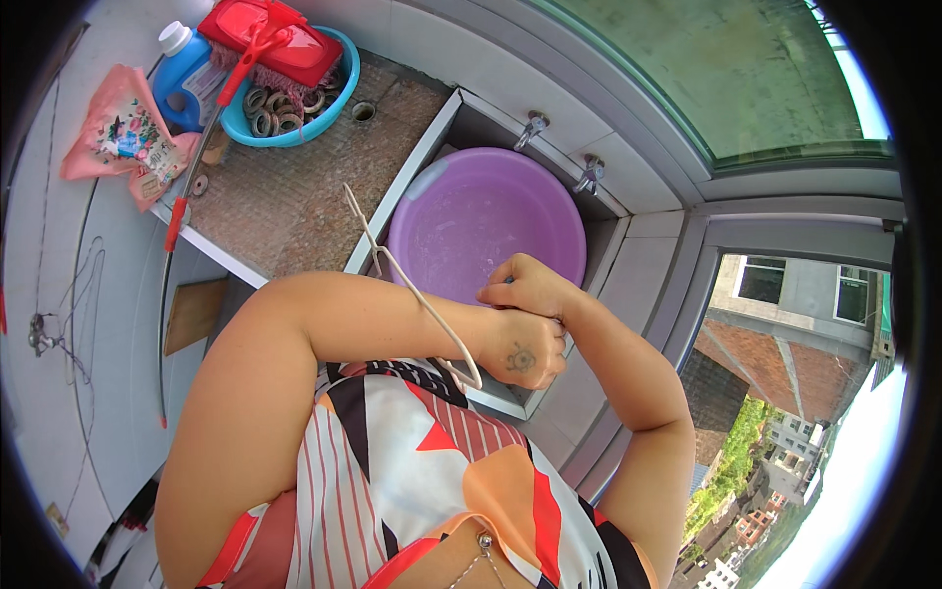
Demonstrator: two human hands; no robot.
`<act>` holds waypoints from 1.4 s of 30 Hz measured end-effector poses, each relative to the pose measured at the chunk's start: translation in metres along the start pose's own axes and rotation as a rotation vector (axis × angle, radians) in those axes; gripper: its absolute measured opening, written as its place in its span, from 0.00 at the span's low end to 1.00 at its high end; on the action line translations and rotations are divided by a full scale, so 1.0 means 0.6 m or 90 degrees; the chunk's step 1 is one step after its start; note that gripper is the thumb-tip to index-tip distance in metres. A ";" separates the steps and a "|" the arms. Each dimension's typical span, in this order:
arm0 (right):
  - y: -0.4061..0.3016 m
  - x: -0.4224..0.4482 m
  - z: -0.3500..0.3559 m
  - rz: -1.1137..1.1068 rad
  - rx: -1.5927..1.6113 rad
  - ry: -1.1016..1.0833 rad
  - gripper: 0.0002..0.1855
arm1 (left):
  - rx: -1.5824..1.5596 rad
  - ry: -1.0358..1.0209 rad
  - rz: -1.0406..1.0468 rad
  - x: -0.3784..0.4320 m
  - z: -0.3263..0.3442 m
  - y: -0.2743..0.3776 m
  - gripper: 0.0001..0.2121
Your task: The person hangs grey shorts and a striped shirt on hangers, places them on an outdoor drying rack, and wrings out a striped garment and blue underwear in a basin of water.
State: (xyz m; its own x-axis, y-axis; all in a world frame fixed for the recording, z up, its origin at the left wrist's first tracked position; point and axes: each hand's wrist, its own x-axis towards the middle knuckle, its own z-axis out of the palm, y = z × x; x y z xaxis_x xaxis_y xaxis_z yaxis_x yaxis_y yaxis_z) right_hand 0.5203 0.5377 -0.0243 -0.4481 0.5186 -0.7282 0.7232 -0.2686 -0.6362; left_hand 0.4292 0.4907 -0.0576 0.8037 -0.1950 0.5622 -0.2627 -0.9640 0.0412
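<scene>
My left hand [524, 353] is curled into a fist at the near edge of the sink, with a dark drawing on its back. Just above it, and touching it, is my right hand [531, 283], also fisted. A bit of a dark item [509, 280] shows between its fingers; the rest is hidden. Across my left forearm lies a white clothes hanger [423, 298], its hook pointing toward the counter. Beyond both hands, a purple plastic basin [489, 213] sits in the sink [452, 121], with some water in the bottom.
Two metal taps [531, 131] stick out from the wall behind the sink. Left of it, a stone counter [316, 206] bears a blue basin [352, 88] of rings, a red mop head [272, 44], a blue jug [176, 85] and a pink plastic bag [121, 132]. Windows [780, 81] border the right.
</scene>
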 end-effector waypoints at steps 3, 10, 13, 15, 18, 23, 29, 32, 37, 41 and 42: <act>-0.001 0.019 0.006 -0.011 -0.241 0.025 0.14 | -0.006 -0.245 -0.005 0.010 0.010 -0.007 0.04; 0.003 0.055 0.004 0.024 -0.354 0.086 0.14 | -0.038 -0.460 -0.160 0.010 0.102 -0.030 0.06; 0.001 0.061 0.007 0.023 -0.367 0.117 0.14 | -0.049 -0.483 -0.146 0.002 0.132 -0.040 0.07; 0.015 0.075 0.007 0.007 -0.338 0.178 0.14 | -0.030 -0.529 -0.090 -0.005 0.124 -0.063 0.07; 0.063 0.104 -0.039 -0.024 0.054 0.059 0.14 | -0.003 -0.644 0.001 0.022 0.053 -0.087 0.07; 0.112 0.120 -0.079 -0.220 0.378 -0.008 0.22 | -0.051 -0.452 -0.143 0.015 0.014 -0.083 0.05; 0.104 0.213 0.029 -0.272 0.504 -0.261 0.38 | -0.141 -0.430 -0.101 0.043 -0.042 -0.048 0.05; 0.019 0.198 0.082 -0.268 0.600 -0.465 0.32 | -0.105 -0.449 -0.139 0.030 -0.052 -0.010 0.05; -0.033 0.134 0.055 -0.364 0.796 -0.175 0.12 | -0.254 -0.178 -0.604 -0.054 -0.117 0.032 0.10; -0.035 0.082 0.005 -0.441 0.739 0.038 0.12 | -0.453 0.652 -1.020 -0.171 -0.173 0.115 0.12; -0.013 0.086 -0.008 -0.429 0.720 0.141 0.11 | -0.495 0.879 -1.033 -0.193 -0.196 0.140 0.12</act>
State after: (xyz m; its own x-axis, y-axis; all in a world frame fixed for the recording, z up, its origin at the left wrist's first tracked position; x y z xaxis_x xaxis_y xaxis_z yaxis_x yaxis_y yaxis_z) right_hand 0.4942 0.5707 -0.0558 -0.3704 0.9065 -0.2027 -0.4836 -0.3745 -0.7911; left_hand 0.2512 0.4534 -0.0219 -0.1610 0.9584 -0.2359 -0.3482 0.1685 0.9221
